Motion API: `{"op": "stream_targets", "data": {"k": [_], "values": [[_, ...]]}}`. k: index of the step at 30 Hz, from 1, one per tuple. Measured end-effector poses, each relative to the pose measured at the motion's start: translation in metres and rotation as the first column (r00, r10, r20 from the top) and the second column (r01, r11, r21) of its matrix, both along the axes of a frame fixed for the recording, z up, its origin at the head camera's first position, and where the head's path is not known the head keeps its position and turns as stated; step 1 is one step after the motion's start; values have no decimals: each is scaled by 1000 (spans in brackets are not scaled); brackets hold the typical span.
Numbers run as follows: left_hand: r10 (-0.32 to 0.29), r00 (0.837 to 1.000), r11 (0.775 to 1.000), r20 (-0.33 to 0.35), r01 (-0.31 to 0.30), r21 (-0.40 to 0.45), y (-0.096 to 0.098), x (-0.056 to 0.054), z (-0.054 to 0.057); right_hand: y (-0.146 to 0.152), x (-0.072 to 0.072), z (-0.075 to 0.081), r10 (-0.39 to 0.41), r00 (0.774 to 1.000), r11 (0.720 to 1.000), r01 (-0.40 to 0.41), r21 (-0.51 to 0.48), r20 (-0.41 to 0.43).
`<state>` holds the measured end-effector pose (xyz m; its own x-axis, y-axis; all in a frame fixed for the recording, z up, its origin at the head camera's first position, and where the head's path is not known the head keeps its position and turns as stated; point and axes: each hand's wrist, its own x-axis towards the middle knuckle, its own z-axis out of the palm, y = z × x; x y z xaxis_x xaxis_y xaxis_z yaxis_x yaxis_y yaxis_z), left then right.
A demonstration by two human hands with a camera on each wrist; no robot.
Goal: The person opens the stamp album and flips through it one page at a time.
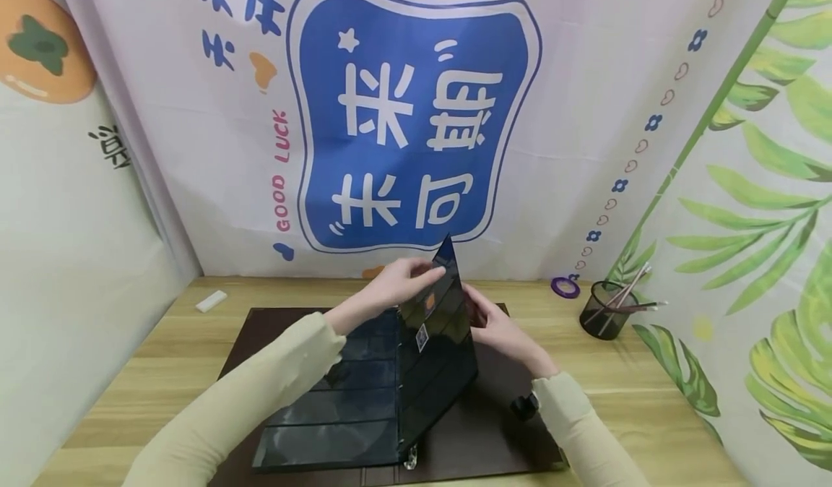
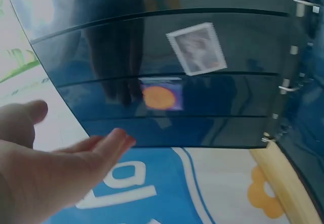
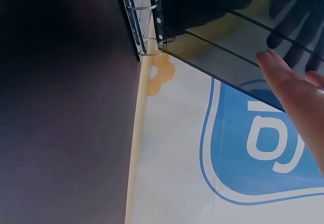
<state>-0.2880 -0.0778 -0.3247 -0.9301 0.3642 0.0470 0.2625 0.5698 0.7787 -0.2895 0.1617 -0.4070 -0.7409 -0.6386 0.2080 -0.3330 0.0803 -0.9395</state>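
A brown ring binder (image 1: 513,436) lies spread on the table. One black pocket page (image 1: 435,386) stands raised at its rings, and another black page (image 1: 344,415) lies flat on the left. The raised page carries a pale stamp with perforated edges (image 2: 197,49) and a purple stamp with an orange round shape (image 2: 161,96). My left hand (image 1: 409,281) is at this page's upper edge, thumb apart from its extended fingers, on the stamp side. Behind the page is my right hand (image 1: 497,324), with a straight fingertip (image 3: 268,62) right at its back surface.
A black mesh pen cup (image 1: 604,313) with several pencils stands at the right, beside a purple tape roll (image 1: 565,287). Toward the back left lies a small white block (image 1: 211,300). A printed cloth (image 1: 559,205) hangs behind the wooden table (image 1: 156,357).
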Motion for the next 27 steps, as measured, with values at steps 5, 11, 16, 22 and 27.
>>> {"op": "stream_targets", "data": {"k": [5,11,16,22,27], "values": [[94,995,995,-18,-94,-41,13,-11,14,-9,0,1,22,999,1000,-22,2,-31],[88,995,991,-51,-93,-96,19,-15,30,-14,2,2,17,998,1000,-15,27,-56],[52,997,990,-60,-59,-129,20,-16,35,-17,3,4,10,998,999,-8,37,-54],[79,997,988,-16,-80,-135,13,-16,37,-19,4,3,65,997,998,-65,2,-38],[122,992,990,13,-120,-78,-6,-14,38,-15,2,-4,69,996,998,-69,7,-49]]}}
